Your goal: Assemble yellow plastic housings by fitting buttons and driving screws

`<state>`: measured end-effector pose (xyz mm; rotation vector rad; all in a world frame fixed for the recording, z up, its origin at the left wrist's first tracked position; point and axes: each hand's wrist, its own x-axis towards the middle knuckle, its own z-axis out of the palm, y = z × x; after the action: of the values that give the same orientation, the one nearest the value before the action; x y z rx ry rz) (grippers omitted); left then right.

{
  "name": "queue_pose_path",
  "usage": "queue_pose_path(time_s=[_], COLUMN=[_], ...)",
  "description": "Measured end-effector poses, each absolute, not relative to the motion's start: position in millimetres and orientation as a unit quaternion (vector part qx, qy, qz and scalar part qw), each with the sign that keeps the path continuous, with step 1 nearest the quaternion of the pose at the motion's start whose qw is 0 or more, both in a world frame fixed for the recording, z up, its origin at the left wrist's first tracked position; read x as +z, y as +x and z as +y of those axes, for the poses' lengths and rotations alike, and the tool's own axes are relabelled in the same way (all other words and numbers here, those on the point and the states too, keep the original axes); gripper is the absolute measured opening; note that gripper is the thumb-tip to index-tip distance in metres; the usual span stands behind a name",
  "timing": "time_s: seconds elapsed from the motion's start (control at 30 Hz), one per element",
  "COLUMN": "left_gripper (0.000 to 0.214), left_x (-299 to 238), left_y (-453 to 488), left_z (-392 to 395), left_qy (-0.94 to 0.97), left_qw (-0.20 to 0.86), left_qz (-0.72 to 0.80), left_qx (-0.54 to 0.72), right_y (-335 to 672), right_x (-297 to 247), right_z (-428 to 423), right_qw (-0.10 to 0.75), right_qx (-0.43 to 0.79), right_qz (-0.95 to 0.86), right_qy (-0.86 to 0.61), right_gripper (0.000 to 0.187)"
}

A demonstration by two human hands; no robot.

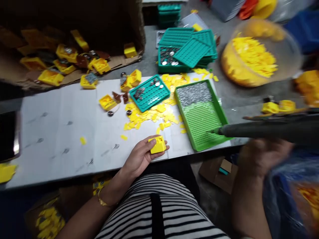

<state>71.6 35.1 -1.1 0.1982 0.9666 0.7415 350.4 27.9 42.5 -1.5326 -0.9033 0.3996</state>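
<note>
My left hand [139, 157] rests at the near edge of the white work board [62, 132] and is closed around a small yellow plastic box [157, 144]. My right hand [261, 156] is blurred; it grips a dark electric screwdriver [269, 128] held level, its tip pointing left over the near part of the bright green screw tray [201, 116]. The far part of that tray is covered with small silver screws [194, 93].
A teal tray [149, 93] with coin cells lies beside a heap of yellow chips [154, 114]. More teal trays [186, 49] are stacked behind. A clear bowl of yellow parts [251, 59] sits at right. Yellow boxes fill a cardboard carton [67, 56] at left.
</note>
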Motion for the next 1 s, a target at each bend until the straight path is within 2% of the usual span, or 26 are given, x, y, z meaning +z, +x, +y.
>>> queue_pose_path(time_s=[0.1, 0.13, 0.2, 0.3, 0.47, 0.57, 0.8, 0.87, 1.0], left_gripper=[0.028, 0.029, 0.031, 0.035, 0.041, 0.041, 0.042, 0.041, 0.041], left_x=[1, 1, 1, 0, -4, -6, -8, -8, -9], left_y=[89, 94, 103, 112, 120, 119, 117, 117, 117], left_z=[34, 34, 33, 33, 31, 30, 32, 32, 33], left_qy=[0.12, 0.127, 0.135, 0.147, 0.166, 0.162, 0.157, 0.155, 0.154], left_qw=[0.834, 0.836, 0.839, 0.839, 0.834, 0.834, 0.837, 0.838, 0.838], left_qz=[0.446, 0.447, 0.451, 0.459, 0.47, 0.473, 0.475, 0.475, 0.476], left_qx=[0.304, 0.293, 0.273, 0.252, 0.235, 0.232, 0.223, 0.221, 0.218], right_y=[375, 378, 376, 362, 350, 355, 361, 360, 360], right_x=[52, 55, 58, 56, 39, 28, 15, 13, 12], right_z=[43, 47, 57, 73, 106, 124, 144, 146, 147], right_qw=[0.546, 0.517, 0.509, 0.561, 0.616, 0.58, 0.486, 0.472, 0.499], right_qx=[0.274, 0.326, 0.366, 0.322, 0.139, 0.086, 0.075, 0.07, 0.076], right_qz=[-0.526, -0.543, -0.546, -0.534, -0.469, -0.451, -0.5, -0.506, -0.49], right_qy=[-0.592, -0.577, -0.556, -0.545, -0.618, -0.673, -0.713, -0.718, -0.711], right_gripper=[0.055, 0.053, 0.05, 0.045, 0.055, 0.058, 0.079, 0.077, 0.067])
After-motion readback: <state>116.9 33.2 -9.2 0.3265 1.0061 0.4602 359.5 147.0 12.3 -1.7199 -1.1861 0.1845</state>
